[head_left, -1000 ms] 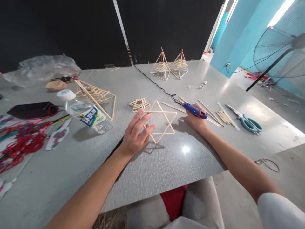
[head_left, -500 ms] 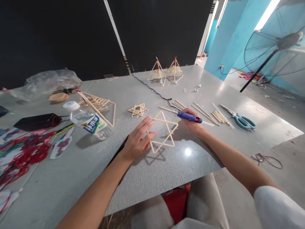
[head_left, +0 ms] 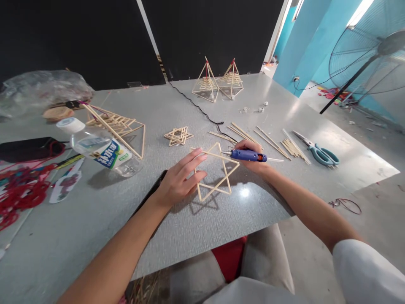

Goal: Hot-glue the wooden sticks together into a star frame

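Observation:
My left hand (head_left: 182,177) pinches the left side of a six-pointed star of thin wooden sticks (head_left: 218,187), tilted a little above the table. In my right hand (head_left: 249,154) is a blue glue gun (head_left: 248,156), its fingers wrapped round the body. The gun's metal tip points left and lies by the star's upper right sticks; whether they touch I cannot tell. A white glue stick sticks out of the gun's back end. Behind the star lies a smaller stack of stick stars (head_left: 179,136).
A plastic bottle (head_left: 101,147) and a stick pyramid (head_left: 117,126) stand left. Loose sticks (head_left: 270,142) and scissors (head_left: 319,153) lie right. Two pyramids (head_left: 218,82) stand at the back. A black cord (head_left: 199,107) crosses the table; red yarn (head_left: 19,190) lies far left.
The glue gun's tip has come down and nearer to the star's upper sticks. The star has turned slightly in my left hand. The whole view has shifted.

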Available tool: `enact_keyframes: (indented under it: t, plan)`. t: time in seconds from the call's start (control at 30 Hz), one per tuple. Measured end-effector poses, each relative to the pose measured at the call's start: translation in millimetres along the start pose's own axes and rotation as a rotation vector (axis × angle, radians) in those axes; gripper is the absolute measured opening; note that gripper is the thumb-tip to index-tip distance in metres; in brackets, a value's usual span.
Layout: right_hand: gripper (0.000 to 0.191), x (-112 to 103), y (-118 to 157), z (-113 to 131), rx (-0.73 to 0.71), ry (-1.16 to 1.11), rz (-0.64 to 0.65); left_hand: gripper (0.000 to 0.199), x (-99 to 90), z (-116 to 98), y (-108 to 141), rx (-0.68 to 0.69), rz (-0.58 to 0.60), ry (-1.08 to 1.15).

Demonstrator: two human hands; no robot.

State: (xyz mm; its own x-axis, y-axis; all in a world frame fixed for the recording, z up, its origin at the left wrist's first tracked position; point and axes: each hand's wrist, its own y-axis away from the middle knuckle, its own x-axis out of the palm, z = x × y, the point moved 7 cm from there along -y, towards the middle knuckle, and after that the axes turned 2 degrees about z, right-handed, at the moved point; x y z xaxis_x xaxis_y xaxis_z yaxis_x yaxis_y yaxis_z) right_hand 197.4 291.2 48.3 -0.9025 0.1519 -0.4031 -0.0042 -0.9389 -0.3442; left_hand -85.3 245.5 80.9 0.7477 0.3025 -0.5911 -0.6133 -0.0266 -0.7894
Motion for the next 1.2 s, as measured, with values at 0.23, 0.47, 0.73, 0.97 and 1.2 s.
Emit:
enact_keyframes:
  t: [0.23, 0.47, 0.73, 0.97, 1.2]
  plan:
    - [0.019, -0.1, -1.5, 1.5, -0.009, 0.015, 0.047, 0.02, 0.6, -0.2, 0.2, 0.005, 0.012, -0.048]
    - [0.012, -1.6, -2.2, 0.7, 0.011, 0.044, 0.067, 0.02, 0.4, -1.8, -0.6, 0.021, -0.006, -0.05]
    - [0.018, -0.2, -3.4, 2.7, 0.003, 0.033, 0.102, 0.021, -0.1, -0.5, 1.1, 0.011, -0.001, -0.026]
    - [0.021, 1.7, -3.0, 3.2, 0.007, 0.043, 0.143, 0.022, 0.2, -0.4, 0.3, 0.011, 0.02, -0.008]
    - [0.024, 0.2, -4.6, 3.2, -0.006, 0.035, 0.153, 0.025, 0.8, 0.9, 1.7, 0.0, 0.014, 0.037]
